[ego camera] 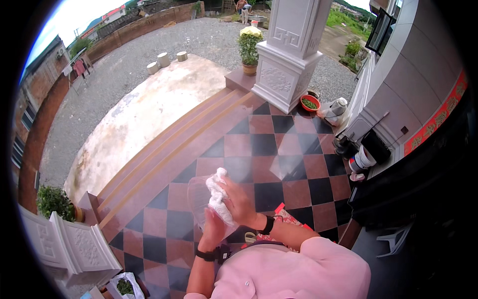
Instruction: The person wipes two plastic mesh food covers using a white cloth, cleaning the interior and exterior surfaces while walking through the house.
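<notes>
My right hand presses a crumpled white cloth against a clear, ridged plastic piece, perhaps a container or lid. From below, my left hand holds that plastic piece, its fingertips close to the cloth. Both are held in front of my body, above the checkered floor tiles. The cloth and my fingers hide part of the plastic, so its full shape is unclear. A black band circles each wrist.
Steps descend leftward to a concrete pad. A carved pillar stands ahead, near a red basin of greens. A white bucket sits along the right wall. Red patterned material lies near my feet.
</notes>
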Demonstrator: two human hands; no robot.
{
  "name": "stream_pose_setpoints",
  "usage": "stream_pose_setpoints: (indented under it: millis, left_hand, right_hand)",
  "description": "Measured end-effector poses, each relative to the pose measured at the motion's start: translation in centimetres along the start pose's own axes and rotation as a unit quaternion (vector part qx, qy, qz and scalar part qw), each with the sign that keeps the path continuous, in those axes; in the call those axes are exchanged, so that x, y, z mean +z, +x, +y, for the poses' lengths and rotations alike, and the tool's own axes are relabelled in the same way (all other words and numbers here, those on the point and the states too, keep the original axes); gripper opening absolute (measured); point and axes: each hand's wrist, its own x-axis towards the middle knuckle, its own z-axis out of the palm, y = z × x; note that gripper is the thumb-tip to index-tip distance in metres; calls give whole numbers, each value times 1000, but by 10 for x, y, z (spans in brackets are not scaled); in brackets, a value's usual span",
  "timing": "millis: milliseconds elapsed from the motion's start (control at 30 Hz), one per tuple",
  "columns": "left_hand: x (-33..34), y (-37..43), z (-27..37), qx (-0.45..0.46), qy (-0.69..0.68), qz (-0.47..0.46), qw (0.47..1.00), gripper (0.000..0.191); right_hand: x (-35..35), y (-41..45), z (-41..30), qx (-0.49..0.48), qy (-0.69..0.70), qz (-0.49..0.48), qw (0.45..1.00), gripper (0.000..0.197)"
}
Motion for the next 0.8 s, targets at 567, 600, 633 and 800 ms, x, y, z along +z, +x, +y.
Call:
stream_pose_setpoints:
  millis: [567, 600, 633, 800]
  left_hand:
    - [-138, 141, 116, 7, -240, 96, 966, 63]
    - [-139, 143, 119, 12, -217, 102, 971, 63]
    - [-140, 143, 122, 17, -193, 108, 975, 64]
    - [-138, 161, 160, 46, -288, 65, 954, 70]
  right_hand:
    - [137, 132, 18, -60, -121, -37, 990, 60]
    - [140, 138, 19, -46, -110, -31, 992, 64]
    - [141, 144, 19, -44, -109, -31, 993, 64]
    - [135, 191, 36, -179, -122, -77, 973, 59]
